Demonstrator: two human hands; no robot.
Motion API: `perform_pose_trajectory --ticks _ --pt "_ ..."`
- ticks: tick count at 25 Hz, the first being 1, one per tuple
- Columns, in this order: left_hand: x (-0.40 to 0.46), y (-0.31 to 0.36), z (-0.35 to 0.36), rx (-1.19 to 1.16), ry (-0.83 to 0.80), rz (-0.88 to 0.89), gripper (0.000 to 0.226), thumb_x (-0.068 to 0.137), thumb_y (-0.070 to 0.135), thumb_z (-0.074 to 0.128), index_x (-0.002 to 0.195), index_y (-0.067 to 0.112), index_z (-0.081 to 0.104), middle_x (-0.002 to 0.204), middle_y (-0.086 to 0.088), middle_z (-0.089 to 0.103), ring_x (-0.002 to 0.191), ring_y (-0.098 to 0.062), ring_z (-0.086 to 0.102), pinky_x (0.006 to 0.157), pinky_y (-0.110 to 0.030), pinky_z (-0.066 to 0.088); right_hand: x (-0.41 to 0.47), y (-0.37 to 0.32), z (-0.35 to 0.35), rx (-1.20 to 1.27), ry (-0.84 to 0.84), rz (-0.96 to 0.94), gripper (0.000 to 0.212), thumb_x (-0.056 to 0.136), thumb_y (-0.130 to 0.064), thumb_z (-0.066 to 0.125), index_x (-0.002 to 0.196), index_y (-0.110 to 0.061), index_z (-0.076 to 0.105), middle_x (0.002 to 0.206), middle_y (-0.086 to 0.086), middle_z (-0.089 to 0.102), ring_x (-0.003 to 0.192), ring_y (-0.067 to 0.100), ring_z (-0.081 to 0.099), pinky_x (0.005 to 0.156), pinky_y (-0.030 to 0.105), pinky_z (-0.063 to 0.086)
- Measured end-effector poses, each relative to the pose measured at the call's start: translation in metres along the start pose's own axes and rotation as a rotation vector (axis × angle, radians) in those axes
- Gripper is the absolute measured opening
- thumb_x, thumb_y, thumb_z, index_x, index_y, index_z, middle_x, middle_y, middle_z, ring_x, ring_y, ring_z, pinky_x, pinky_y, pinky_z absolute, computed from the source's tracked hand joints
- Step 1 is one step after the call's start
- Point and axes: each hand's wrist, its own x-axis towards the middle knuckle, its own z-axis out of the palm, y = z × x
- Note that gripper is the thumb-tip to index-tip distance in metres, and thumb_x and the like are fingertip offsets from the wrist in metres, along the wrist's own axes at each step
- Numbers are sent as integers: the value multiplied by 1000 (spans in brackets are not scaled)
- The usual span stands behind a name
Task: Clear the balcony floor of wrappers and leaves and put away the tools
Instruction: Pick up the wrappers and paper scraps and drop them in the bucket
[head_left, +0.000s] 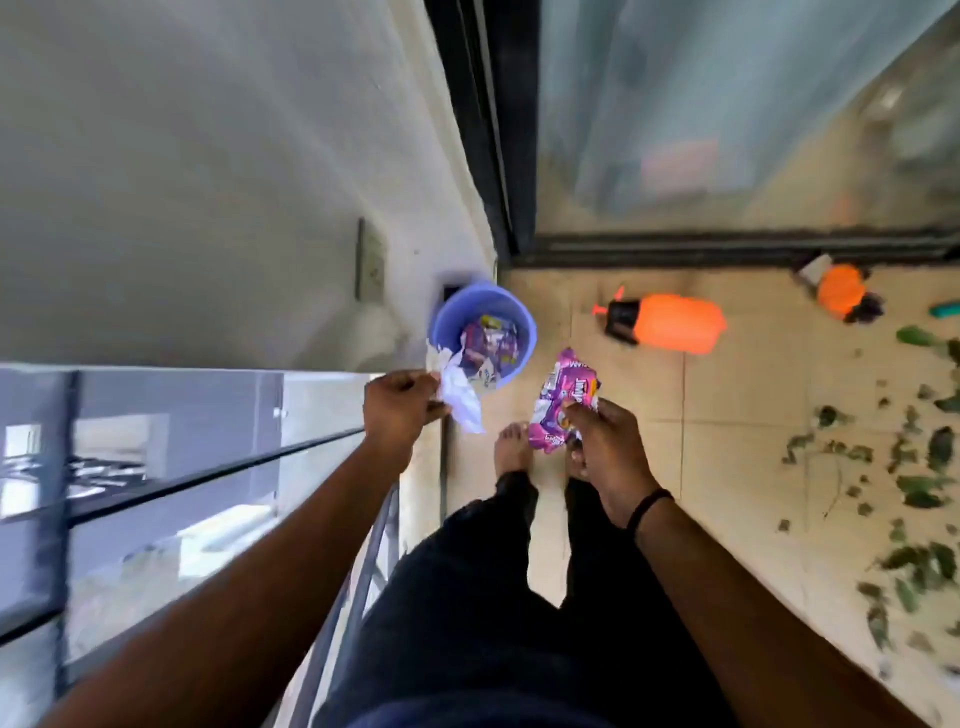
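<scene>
Standing barefoot on the tiled floor (649, 441), the person pinches a purple wrapper (558, 405) in the right hand (608, 447), fingers curled round it, while the left hand (400, 410) grips crumpled white paper (460, 395) at the blue bucket (483, 332) (wrappers inside). Leaves (904, 493) lie right; an orange sprayer (670, 322) lies farther.

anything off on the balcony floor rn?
Yes: green leaves lie scattered over the tiles at right, and an orange spray bottle lies tipped on its side near the sliding door track.
</scene>
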Motion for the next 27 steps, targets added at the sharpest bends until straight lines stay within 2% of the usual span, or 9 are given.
perform_pose_trajectory --ticks 2,5,8,11,14,20,21,24,27 --pt "38 -28 5 62 -43 -78 31 81 12 68 93 -17 68 96 -35 69 95 -48 69 75 -36 60 27 34 9 -55 5 -43 23 96 -17 61 75 -7 58 56 -3 49 48 8 38 52 25 31" --pt "117 -66 33 179 -63 -109 26 77 5 70 93 -15 68 99 -32 70 97 -41 71 87 -49 60 95 90 21 -142 10 -41 28 92 -27 59 72 -8 55 55 -6 47 54 13 38 57 30 31" --pt "160 -65 58 180 -23 -69 19 90 4 66 107 -6 67 95 -11 72 89 -23 72 84 -38 62 129 113 28 -172 46 22 34 96 -21 57 64 -22 49 51 -12 46 53 14 40 58 30 34" --pt "184 -56 77 49 78 -75 13 97 5 56 109 4 62 88 -5 68 75 -15 70 70 -27 61 148 130 35 -220 45 52 32 95 -25 56 64 -18 52 53 -5 48 56 22 42 60 36 35" --pt "205 -56 88 8 98 -68 8 96 5 58 103 7 61 88 -5 68 75 -15 70 69 -25 60 159 143 38 -257 28 71 32 89 -33 55 69 -8 56 57 3 51 59 24 44 61 38 37" --pt "242 -75 100 101 94 -125 7 96 14 60 89 16 60 96 -3 64 91 -21 66 85 -34 61 179 141 46 -260 30 98 30 92 -23 56 62 -18 54 54 -1 51 59 24 44 62 36 35" --pt "248 -83 100 171 92 -151 2 93 19 61 93 16 62 105 -5 63 99 -24 65 91 -39 59 182 140 47 -265 27 105 30 92 -23 56 63 -17 54 55 0 51 59 24 45 62 36 35" --pt "256 -107 96 273 101 -236 58 87 24 66 143 22 49 145 -9 49 126 -33 54 106 -45 48 193 140 47 -278 8 125 28 92 -24 56 64 -16 55 54 0 49 60 23 44 63 36 35" --pt "239 -117 92 251 34 -222 60 94 17 65 149 24 43 148 -12 47 124 -32 56 108 -45 46 205 139 42 -335 -16 139 26 91 -25 56 77 -3 60 58 2 49 59 22 44 63 35 36"
